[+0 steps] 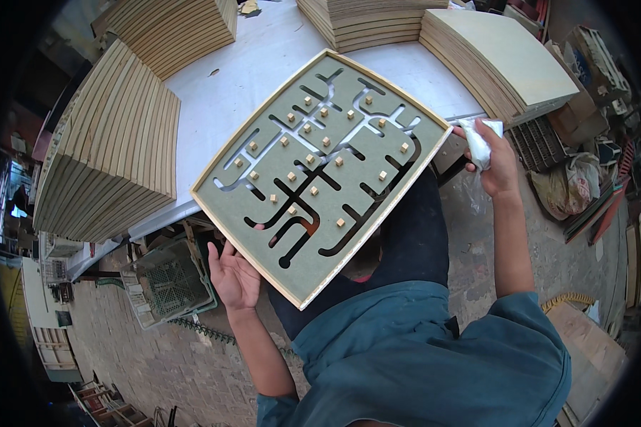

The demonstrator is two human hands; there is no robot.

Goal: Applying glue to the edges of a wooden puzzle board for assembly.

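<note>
A shallow wooden-framed panel [363, 188] lies tilted across the near edge of the table, its near corner over my lap. Its grey-green face has branching cut-out slots, with several small wooden blocks [310, 159] standing between them. My left hand [235, 276] holds the panel's lower left edge from below; fingertips show through the slots, and the thumb stays outside the frame. At the right corner, my right hand [497, 160] is closed around a crumpled white cloth or soft wrapper [480, 142]; which one I cannot tell. Its fingers reach the panel's corner.
Stacks of wooden panels stand on the white-covered table [256, 57]: a tall stack [114, 149] at left, others at the back, and a pale-topped stack [502, 57] at right. Below left sits a plastic crate [167, 281]. Boards and bags crowd the right side.
</note>
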